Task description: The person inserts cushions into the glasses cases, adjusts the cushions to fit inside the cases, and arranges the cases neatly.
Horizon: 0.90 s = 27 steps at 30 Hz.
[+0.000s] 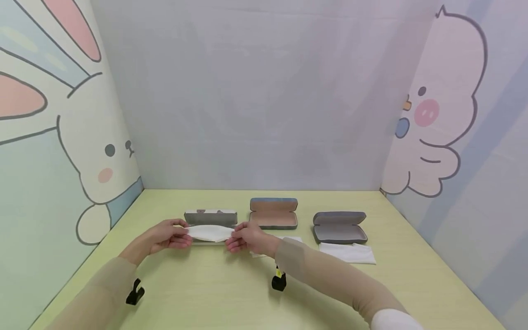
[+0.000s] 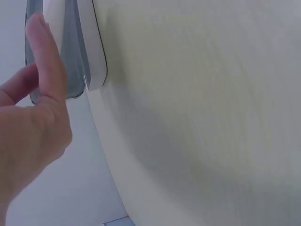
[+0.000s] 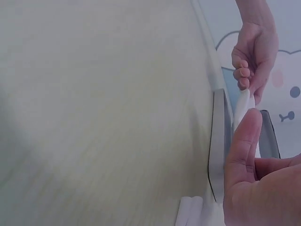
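A folded white cloth is stretched between both hands, over an open glasses case with a grey lining. My left hand pinches the cloth's left end; my right hand pinches its right end. In the right wrist view the cloth runs from the left hand down to the right hand's fingers, just above the case. The left wrist view shows the left hand beside the case, with part of the cloth behind the fingers.
Two more open glasses cases stand to the right, one pink-lined and one grey-lined. A folded white cloth lies in front of the grey one. Another white cloth lies partly hidden under the right forearm. A curtain wall closes the table's back.
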### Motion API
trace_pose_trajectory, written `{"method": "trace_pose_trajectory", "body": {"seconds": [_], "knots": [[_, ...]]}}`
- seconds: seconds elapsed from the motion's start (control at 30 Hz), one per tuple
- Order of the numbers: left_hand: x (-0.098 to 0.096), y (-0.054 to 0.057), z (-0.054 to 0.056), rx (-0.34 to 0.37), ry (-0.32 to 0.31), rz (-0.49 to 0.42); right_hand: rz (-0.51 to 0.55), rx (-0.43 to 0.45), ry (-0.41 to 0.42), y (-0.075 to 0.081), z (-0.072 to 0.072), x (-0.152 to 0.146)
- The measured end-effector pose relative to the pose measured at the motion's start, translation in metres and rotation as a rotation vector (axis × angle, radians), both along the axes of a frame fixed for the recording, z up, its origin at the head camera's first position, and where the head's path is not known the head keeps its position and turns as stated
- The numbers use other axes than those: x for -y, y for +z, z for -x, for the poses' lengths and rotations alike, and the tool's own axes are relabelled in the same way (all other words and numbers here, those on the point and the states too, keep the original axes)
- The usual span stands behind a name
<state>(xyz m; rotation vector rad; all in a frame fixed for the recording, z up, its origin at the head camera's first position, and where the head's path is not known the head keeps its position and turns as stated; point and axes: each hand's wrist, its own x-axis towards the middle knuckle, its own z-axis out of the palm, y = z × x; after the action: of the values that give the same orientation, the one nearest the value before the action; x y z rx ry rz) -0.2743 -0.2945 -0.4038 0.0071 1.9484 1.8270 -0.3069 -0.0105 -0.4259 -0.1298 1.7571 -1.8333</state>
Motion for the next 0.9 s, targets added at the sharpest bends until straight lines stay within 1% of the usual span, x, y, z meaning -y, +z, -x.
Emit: {"method": "trace_pose_trajectory", "body": {"seconds": [0.17, 0.33, 0.4, 0.43, 0.53, 0.77, 0.9], "knots": [[0.001, -0.002, 0.010, 0.000, 0.048, -0.006, -0.004, 0.014, -0.021, -0.002, 0.010, 0.004], [0.002, -0.009, 0.015, 0.005, 0.077, -0.007, -0.030, 0.010, -0.041, -0.006, 0.015, 0.008], [0.002, -0.011, 0.016, 0.012, 0.084, -0.004, -0.050, 0.003, -0.042, -0.008, 0.015, 0.010], [0.002, -0.013, 0.016, 0.011, 0.077, -0.002, -0.060, -0.001, -0.043, -0.008, 0.015, 0.010], [0.000, -0.016, 0.017, 0.027, 0.095, 0.006, -0.078, -0.009, -0.041, -0.008, 0.016, 0.011], [-0.005, -0.016, 0.016, 0.036, 0.113, 0.025, -0.123, -0.033, -0.048, -0.008, 0.018, 0.015], [-0.005, -0.016, 0.015, 0.019, 0.131, 0.039, -0.200, -0.113, -0.058, -0.009, 0.014, 0.014]]}}
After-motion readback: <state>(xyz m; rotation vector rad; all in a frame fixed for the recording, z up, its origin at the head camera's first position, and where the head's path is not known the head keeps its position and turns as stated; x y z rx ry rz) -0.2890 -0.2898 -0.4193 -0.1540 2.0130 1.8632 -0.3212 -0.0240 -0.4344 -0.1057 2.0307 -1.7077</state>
